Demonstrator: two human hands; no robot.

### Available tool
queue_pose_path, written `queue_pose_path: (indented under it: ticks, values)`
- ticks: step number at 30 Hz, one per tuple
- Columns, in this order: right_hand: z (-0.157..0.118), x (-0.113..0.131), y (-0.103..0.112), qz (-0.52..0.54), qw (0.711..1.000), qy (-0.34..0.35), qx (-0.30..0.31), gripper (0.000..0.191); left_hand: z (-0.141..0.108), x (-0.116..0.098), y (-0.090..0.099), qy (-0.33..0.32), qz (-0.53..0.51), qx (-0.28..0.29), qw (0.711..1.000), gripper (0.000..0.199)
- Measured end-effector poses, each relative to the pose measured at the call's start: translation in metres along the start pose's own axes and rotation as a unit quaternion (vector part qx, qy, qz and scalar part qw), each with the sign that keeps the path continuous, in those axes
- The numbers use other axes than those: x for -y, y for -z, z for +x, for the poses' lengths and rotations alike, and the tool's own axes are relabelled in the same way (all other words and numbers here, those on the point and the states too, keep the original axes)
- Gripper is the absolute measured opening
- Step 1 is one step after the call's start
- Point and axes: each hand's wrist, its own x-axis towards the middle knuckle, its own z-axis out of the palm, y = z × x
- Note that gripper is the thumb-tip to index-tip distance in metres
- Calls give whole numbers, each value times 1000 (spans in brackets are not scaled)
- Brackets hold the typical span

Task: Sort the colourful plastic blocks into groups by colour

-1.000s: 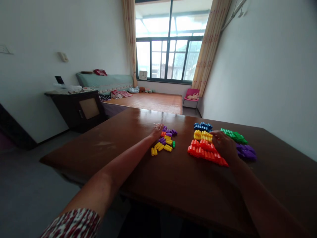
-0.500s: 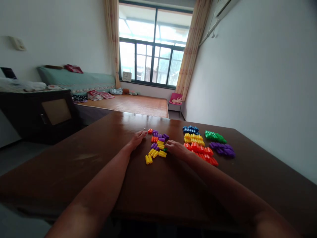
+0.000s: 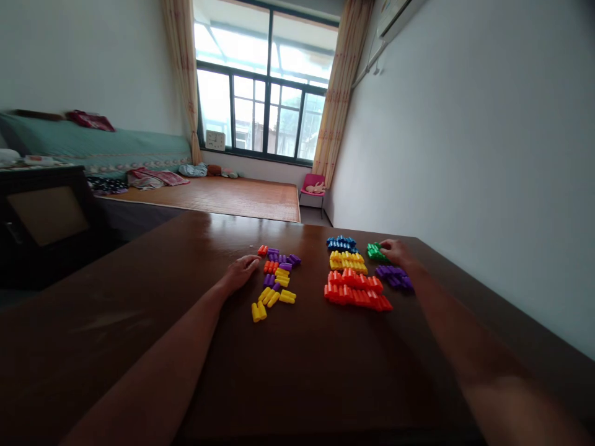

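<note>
My left hand [image 3: 242,272] rests on the table with its fingers stretched out, holding nothing. Just right of it lies a loose mix of small plastic pieces: purple pieces [image 3: 279,258], orange-red pieces [image 3: 271,267] and yellow pieces [image 3: 259,311]. Over at the right, my right hand [image 3: 395,251] is closed at the right end of the green pieces [image 3: 374,251], its fingertips pinching a green piece that they mostly hide. Nearest below that hand is a group of purple pieces [image 3: 394,277], partly covered by my forearm.
Sorted rows of blue pieces [image 3: 343,244], yellow pieces [image 3: 348,261] and red pieces [image 3: 356,289] lie between my hands on the brown table [image 3: 297,359]. Beyond the table are a bed [image 3: 242,193], a pink chair [image 3: 312,184] and a dark cabinet [image 3: 41,217].
My right hand has moved right from the mixed pieces to the green group, taking the green piece with it. My left hand stays beside the mix. The view has turned slightly right.
</note>
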Motion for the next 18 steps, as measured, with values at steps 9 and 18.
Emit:
queue_pose_path:
  ticks: [9, 18]
  values:
    - [40, -61, -31, -151, 984, -92, 30, 18, 1, 1, 0, 15, 48, 3, 999, 42]
    - [38, -7, -38, -113, 992, 22, -43, 28, -4, -10, -2, -5, 46, 7, 999, 36]
